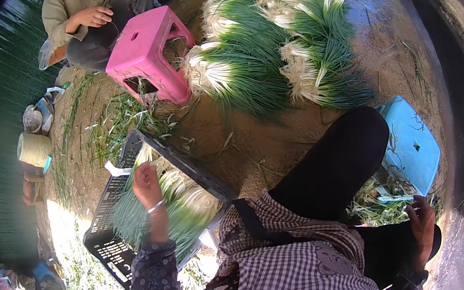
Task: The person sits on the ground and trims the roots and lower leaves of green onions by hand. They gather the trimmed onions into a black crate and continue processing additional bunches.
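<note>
My left hand, with a bracelet at the wrist, is over a black plastic crate, at the upper ends of the green onions lying in it. Its fingers are bent, and whether they grip an onion cannot be told. A white strip lies over the crate's edge beside this hand. My right hand is at the far right by my knee, fingers loosely curled and apart, holding nothing visible. Just above it stands a light blue plastic stool with leaf scraps under it.
Bundled green onions lie in rows on the ground ahead. A pink plastic stool stands left of them, beside a seated person. Loose trimmings lie between that stool and the crate. A roll of cream twine is at the left.
</note>
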Motion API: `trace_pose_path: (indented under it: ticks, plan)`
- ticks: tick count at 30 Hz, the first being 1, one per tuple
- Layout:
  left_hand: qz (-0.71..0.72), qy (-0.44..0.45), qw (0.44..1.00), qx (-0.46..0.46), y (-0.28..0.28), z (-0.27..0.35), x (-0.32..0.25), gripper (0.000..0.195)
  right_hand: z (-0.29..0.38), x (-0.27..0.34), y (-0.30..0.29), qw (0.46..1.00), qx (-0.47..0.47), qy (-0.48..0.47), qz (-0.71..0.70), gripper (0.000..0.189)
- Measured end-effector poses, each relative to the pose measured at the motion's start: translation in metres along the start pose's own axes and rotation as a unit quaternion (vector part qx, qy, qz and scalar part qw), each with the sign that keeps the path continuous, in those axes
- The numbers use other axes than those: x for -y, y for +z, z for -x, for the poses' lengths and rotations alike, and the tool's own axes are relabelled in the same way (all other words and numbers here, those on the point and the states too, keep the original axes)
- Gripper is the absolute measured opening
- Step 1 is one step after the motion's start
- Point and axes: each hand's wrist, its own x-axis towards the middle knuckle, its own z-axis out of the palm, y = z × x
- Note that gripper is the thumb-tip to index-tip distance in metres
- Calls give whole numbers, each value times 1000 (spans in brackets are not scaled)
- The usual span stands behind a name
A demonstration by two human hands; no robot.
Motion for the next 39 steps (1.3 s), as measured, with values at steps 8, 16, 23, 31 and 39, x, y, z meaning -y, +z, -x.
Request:
trace_pose_path:
  ticks: [8,16,23,31,39]
  plan:
    - [184,42,902,389,119,114,-172,18,-7,-83,-7,998,49,31,-5,31]
    - [210,-78,910,347,108,114,-140,17,-38,-109,-4,995,80,-21,59,29]
    - [190,-114,947,232,61,100,-105,11,-24,-43,-2,994,65,15,86,27]
    - [-193,-74,975,81,-83,67,-6,6,-33,-53,3,988,60,-27,136,28]
    - [-360,-70,913,177,-133,69,59,15,-40,-44,5,990,76,-35,110,29]
